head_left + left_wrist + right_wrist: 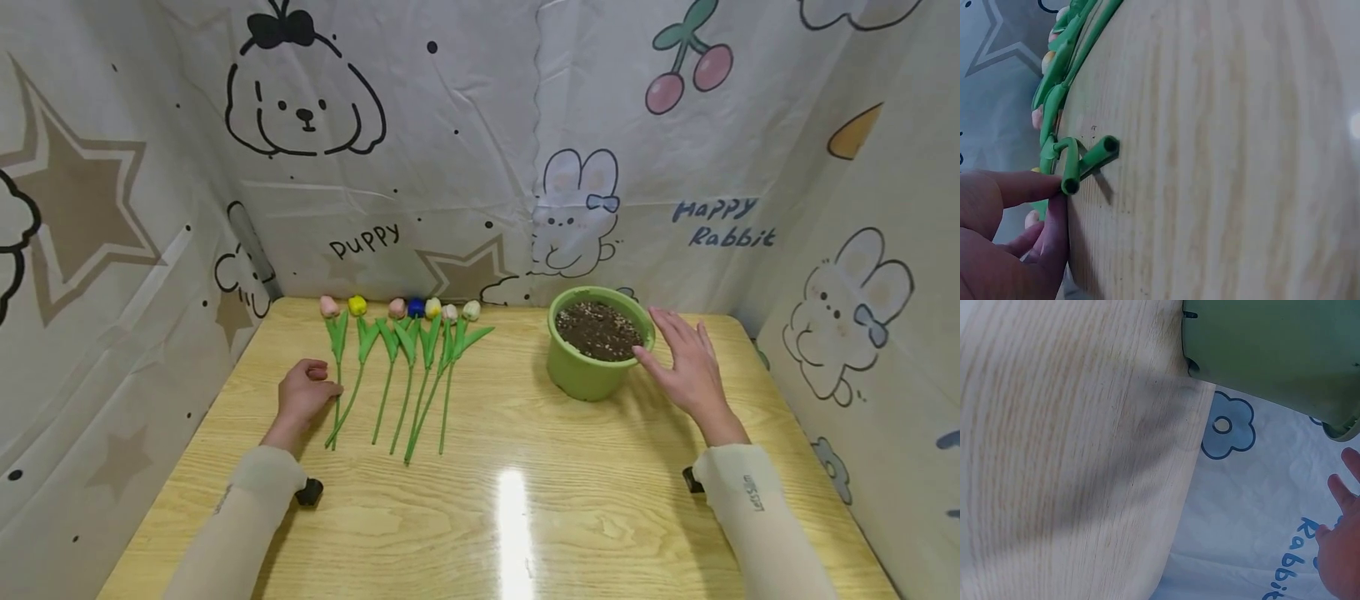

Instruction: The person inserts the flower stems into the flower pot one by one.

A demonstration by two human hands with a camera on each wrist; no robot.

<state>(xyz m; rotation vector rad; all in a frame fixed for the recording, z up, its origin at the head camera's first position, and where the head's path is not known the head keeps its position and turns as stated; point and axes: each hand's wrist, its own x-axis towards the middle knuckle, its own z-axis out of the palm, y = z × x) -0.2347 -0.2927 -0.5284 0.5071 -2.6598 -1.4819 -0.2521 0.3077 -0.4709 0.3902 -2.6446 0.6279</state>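
Left hand [303, 393] had thumb and index pinched narrow on the thin stem of the outer pink tulip [339, 337], which lay on the table [450, 517], farthest left of the green pot [585, 379]. Yellow tulip [367, 340] lay next in toward the green pot, its lower stem crossing the pink one. Other five tulips [416, 308] sat between that pair and the green pot, some stems crossed too.

Right hand [690, 371] was at the green pot's right side, fingers spread wide, no grip. Thumb overlapped the rim in the head view; couldn't tell if it touched.

Risks as I read it: crossed stems were the main one, since a straight lift on pink could've dragged yellow along. A two-finger pinch on a skinny stem could've let it roll, with the blossom end swinging. Over at the green pot, a sideways shove from an ungripped hand could've slid or tipped it and spilled soil [600, 329]; the loose stance would've been the cause.
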